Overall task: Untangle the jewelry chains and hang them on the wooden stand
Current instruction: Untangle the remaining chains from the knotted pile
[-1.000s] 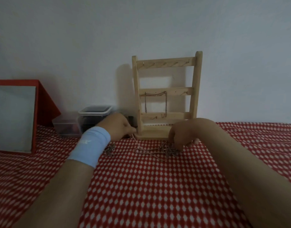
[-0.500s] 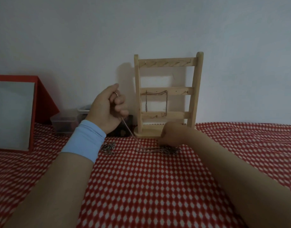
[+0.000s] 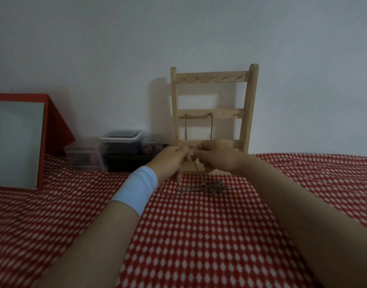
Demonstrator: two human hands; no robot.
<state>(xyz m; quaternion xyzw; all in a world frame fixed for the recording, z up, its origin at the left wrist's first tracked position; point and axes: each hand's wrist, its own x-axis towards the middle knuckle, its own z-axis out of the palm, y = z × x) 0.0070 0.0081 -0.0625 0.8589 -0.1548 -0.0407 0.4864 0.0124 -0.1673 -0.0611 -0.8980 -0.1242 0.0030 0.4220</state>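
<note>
A wooden stand (image 3: 249, 104) with three hooked rails stands against the wall. One chain (image 3: 199, 117) hangs across two hooks of its middle rail. My left hand (image 3: 172, 161), with a pale blue wristband, and my right hand (image 3: 218, 155) meet in front of the stand's base. Both pinch the upper end of a thin silver chain (image 3: 192, 153) between their fingertips. That chain runs down to a tangled pile of chains (image 3: 201, 189) with a leaf-shaped pendant on the red checked cloth (image 3: 199, 235). Which strand belongs to which chain is too fine to tell.
Clear plastic boxes (image 3: 120, 148) sit left of the stand, by the wall. A red-framed mirror (image 3: 16, 142) leans at the far left.
My left hand came down from its raised position and moved right. My right hand lifted off the pile on the cloth to meet it, and both now pinch the chain's end.
</note>
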